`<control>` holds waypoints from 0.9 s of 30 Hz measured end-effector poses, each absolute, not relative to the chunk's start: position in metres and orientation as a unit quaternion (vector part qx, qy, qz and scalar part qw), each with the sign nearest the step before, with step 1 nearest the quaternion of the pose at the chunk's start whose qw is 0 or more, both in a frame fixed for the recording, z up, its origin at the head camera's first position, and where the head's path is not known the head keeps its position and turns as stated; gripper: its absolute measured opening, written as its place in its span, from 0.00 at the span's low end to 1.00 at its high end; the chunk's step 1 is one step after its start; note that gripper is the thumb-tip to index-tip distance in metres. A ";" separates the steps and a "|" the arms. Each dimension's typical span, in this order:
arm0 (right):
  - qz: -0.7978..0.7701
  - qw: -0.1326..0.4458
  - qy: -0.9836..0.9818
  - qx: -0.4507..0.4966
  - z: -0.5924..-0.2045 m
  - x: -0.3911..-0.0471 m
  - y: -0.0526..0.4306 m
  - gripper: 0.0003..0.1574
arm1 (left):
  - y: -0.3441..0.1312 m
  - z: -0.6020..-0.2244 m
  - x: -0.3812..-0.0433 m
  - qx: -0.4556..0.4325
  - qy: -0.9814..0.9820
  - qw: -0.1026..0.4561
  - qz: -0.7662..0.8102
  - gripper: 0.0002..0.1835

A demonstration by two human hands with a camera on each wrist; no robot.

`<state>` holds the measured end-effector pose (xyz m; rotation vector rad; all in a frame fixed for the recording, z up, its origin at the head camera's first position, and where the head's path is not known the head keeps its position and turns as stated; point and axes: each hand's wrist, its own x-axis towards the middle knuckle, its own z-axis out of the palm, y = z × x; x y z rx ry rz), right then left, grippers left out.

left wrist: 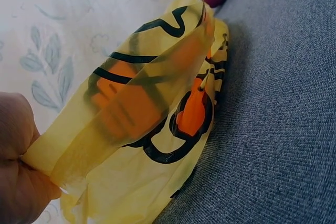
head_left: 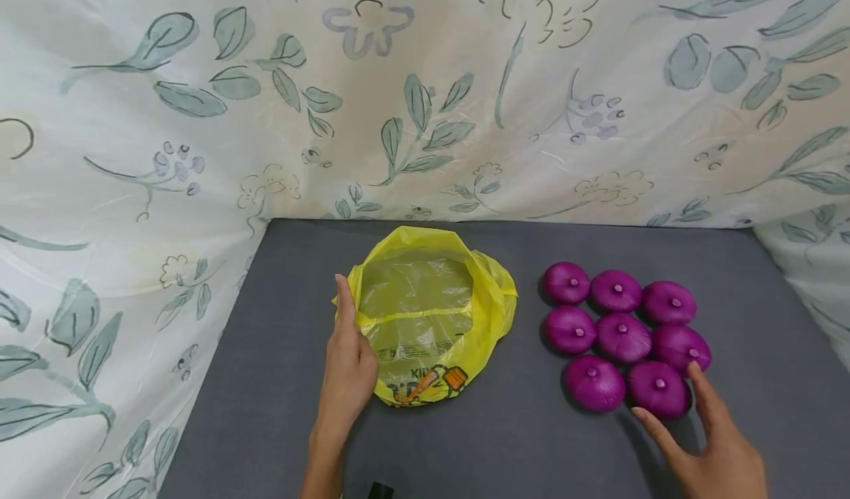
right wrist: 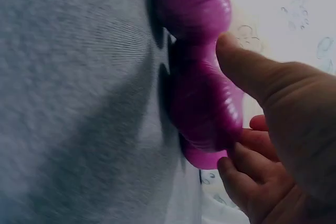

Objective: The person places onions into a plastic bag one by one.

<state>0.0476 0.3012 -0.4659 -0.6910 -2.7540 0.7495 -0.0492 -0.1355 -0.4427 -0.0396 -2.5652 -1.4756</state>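
Note:
My left hand (head_left: 350, 366) pinches the left rim of a yellow plastic bag (head_left: 494, 292), its index finger pointing up along the edge. The bag's round mouth faces up, and orange and black print shows on its near side. In the left wrist view, the thumb and fingers grip the bag's edge (left wrist: 58, 163). Several shiny purple onions (head_left: 623, 336) lie in rows on the right. My right hand (head_left: 720, 447) is spread at the front right onion (head_left: 660, 390), thumb at its near side and fingers at its right; they are not closed round it.
Dark grey cloth (head_left: 292, 322) covers the table. A floral sheet (head_left: 425, 137) hangs behind it and along both sides. A small black object (head_left: 381, 490) shows at the bottom edge, near the left forearm.

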 end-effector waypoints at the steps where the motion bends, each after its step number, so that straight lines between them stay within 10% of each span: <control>1: 0.249 0.099 -0.934 -0.237 -0.466 0.047 0.300 0.68 | -0.136 -0.443 -0.049 -0.015 -0.863 0.091 -0.497 0.50; 27: 0.286 0.320 -0.900 -0.079 -0.495 0.050 0.299 0.52 | -0.137 -0.436 -0.048 -0.016 -0.862 0.089 -0.499 0.50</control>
